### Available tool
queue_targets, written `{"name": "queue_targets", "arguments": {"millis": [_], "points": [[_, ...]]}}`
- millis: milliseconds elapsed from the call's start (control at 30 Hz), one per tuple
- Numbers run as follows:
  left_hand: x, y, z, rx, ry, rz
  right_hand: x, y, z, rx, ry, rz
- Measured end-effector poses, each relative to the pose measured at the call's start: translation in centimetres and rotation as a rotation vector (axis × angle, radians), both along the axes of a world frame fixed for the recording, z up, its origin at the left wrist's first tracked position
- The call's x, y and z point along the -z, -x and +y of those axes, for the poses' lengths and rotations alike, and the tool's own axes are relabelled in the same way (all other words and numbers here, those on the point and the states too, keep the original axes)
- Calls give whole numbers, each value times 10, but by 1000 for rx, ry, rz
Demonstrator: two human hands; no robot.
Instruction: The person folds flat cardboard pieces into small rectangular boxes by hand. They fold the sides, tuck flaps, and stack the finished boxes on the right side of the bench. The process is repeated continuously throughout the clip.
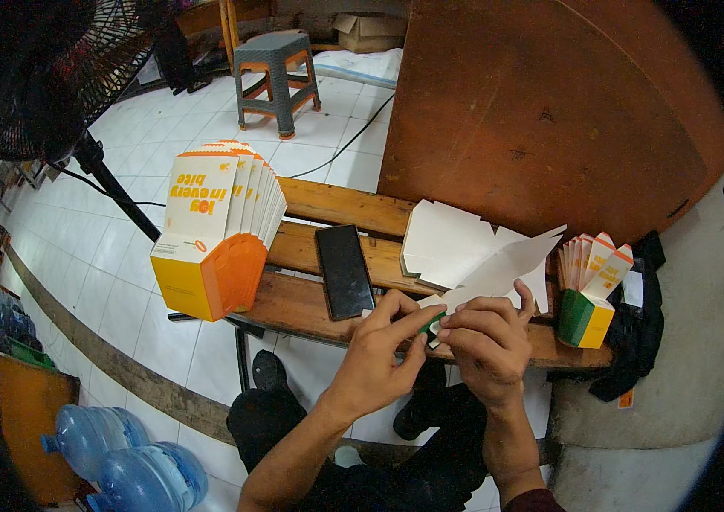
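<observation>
Just beyond the lower right of the black rectangular phone, 2 hands work a small green-and-white card piece. The left hand pinches it between thumb and forefinger; the right hand has its fingers bent, tips against it, but I cannot tell whether its thumb grips too. The step seems to be folding or tucking this piece; the next move probably calls for a steady left pinch and light right fingertip pressure.

Right of the phone, flat white card sheets crowd the far side. The brown slatted wooden bench has its front edge below the phone, leaving elbow room towards the lap; bare slats show left of the phone, before the large fanned white-and-orange carton stack.
</observation>
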State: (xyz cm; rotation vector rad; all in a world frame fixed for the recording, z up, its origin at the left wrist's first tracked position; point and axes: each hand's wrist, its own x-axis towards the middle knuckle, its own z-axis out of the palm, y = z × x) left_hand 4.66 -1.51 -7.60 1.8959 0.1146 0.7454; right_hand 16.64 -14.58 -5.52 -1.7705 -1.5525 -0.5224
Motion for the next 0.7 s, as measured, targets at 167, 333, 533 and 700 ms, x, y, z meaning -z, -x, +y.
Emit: {"name": "queue_targets", "arguments": {"millis": [167, 333, 533, 700], "points": [[-1, 4, 2, 15, -112, 16, 0, 2, -2, 9, 15, 74], [-2, 5, 1, 41, 90, 87, 2, 2, -1, -21, -15, 4], [1, 6, 5, 92, 1, 88, -1, 3, -5, -25, 49, 75], [-1, 8, 4, 114, -1, 119, -5, 3, -4, -17, 97, 98]]}}
